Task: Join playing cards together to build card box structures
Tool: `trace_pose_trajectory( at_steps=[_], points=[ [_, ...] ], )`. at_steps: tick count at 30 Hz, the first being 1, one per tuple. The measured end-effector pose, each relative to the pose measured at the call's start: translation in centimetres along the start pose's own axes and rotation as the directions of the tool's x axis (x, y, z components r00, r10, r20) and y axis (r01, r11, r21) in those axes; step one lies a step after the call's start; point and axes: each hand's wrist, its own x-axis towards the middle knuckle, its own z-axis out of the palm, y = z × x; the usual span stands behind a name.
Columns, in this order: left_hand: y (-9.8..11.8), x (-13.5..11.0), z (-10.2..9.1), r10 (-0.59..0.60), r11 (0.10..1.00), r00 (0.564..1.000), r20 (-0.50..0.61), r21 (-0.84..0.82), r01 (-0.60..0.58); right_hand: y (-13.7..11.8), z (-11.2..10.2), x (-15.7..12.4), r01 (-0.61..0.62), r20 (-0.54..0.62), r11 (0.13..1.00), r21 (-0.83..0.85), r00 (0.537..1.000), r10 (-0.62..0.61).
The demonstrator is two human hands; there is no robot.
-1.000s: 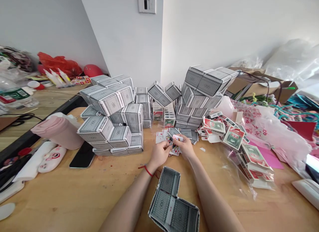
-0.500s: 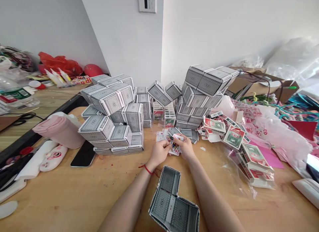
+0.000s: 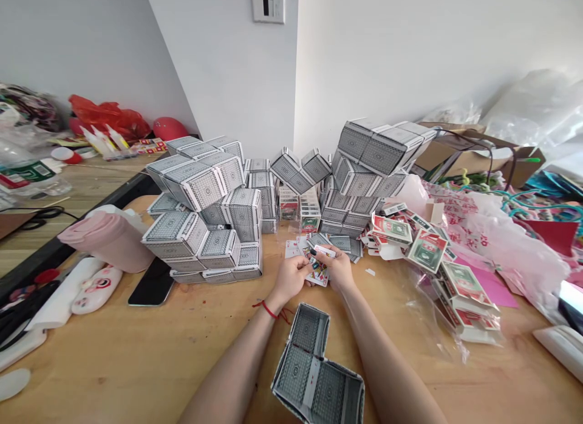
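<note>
Near the middle of the wooden table (image 3: 200, 339), my left hand (image 3: 290, 279) and my right hand (image 3: 340, 268) meet over several playing cards (image 3: 322, 274). Both hands are closed on cards; a face card stands out between them, and some fingertips are hidden. Loose cards (image 3: 294, 248) lie face up just behind my left hand, and grey-backed cards (image 3: 346, 244) lie behind my right. Between my forearms sits an L-shaped block (image 3: 298, 366) built from grey card-patterned boxes.
Stacked grey card-patterned boxes stand at left (image 3: 200, 187) and right (image 3: 359, 181). Opened card boxes (image 3: 426, 251) and clear plastic wrap are heaped at right. A black phone (image 3: 151, 283) and a pink cup (image 3: 107, 239) are at left; a white power outlet (image 3: 268, 6) is on the wall.
My right thumb has moved slightly left and up over the cards. The hands otherwise stay in nearly the same place, and the boxes have not moved.
</note>
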Motion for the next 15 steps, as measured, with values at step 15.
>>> trace_pose_trajectory(
  at_steps=[15],
  points=[
    [0.9, -0.4, 0.0, 0.213, 0.966, 0.977, -0.001, 0.152, -0.211, -0.5, 0.2, -0.5, -0.099, 0.080, 0.969, 0.225, 0.993, 0.083]
  ],
)
